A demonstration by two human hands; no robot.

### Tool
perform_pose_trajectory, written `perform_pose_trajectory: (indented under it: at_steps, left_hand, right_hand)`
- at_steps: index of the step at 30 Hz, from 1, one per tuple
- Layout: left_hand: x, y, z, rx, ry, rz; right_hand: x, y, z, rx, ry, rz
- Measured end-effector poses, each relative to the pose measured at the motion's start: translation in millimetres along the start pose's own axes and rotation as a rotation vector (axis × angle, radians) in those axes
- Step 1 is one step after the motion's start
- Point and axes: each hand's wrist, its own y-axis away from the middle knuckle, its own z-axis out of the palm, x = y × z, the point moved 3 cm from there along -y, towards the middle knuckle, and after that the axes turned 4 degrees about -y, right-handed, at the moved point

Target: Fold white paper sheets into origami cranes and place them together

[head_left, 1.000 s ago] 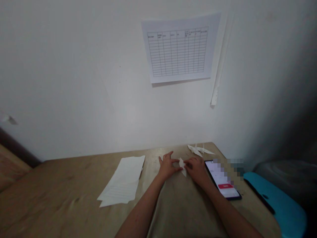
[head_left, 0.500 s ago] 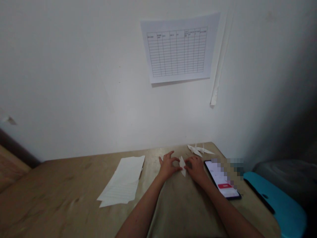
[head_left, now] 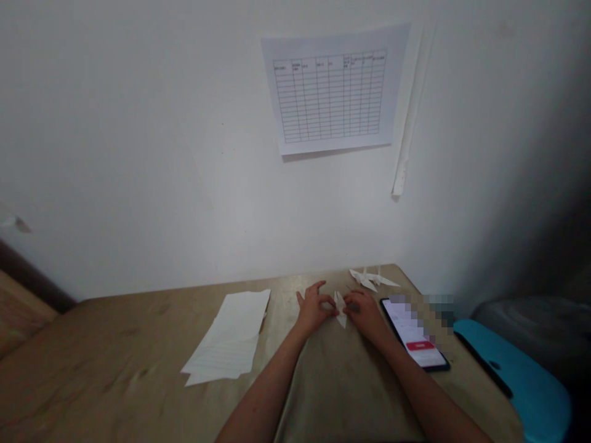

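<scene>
A small folded piece of white paper [head_left: 340,310] stands on the light wooden table [head_left: 115,332], pointed at both ends. My left hand [head_left: 314,311] and my right hand [head_left: 364,314] meet at it from either side, their fingertips pinching its middle. Much of its centre is hidden by my fingers. Just beyond my right hand lie white folded-paper cranes [head_left: 373,279], apart from both hands. A smartphone [head_left: 410,338] with a lit screen lies close to my right wrist, its upper part pixelated.
A loose stack of white paper sheets [head_left: 226,338] lies left of my left hand. The table's far edge meets a white wall bearing a printed grid chart [head_left: 330,89]. A blue plastic object [head_left: 512,375] sits beyond the table's right edge.
My hands have drawn slightly closer together around the folded paper, which now looks narrower. The cranes, phone and paper stack have not moved.
</scene>
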Motion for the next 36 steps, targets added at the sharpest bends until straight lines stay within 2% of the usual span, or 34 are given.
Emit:
perform_pose_trajectory:
  at_steps: [5,11,15,21,36]
  left_hand:
    - [1.7,2.3,-2.4,0.012,0.001,0.032]
    - [4.5,5.4,-7.8,-0.026,-0.034,0.149]
    - [6.9,6.1,-9.3,-0.010,-0.052,0.175]
    - [8.0,6.5,-8.4,-0.020,-0.056,0.193]
    - [15.9,11.2,-16.6,-0.052,-0.109,0.268]
  right_hand:
    - [-4.6,1.3,-4.8,-0.039,0.025,0.005]
    - [-12.9,4.9,-12.4,-0.097,0.122,0.029]
    - [-15.7,5.3,-15.2,-0.145,0.162,-0.008]
    - [-13.5,6.0,-17.1,-0.202,0.178,0.009]
    - [-17.5,6.3,-18.0,-0.226,0.261,-0.070]
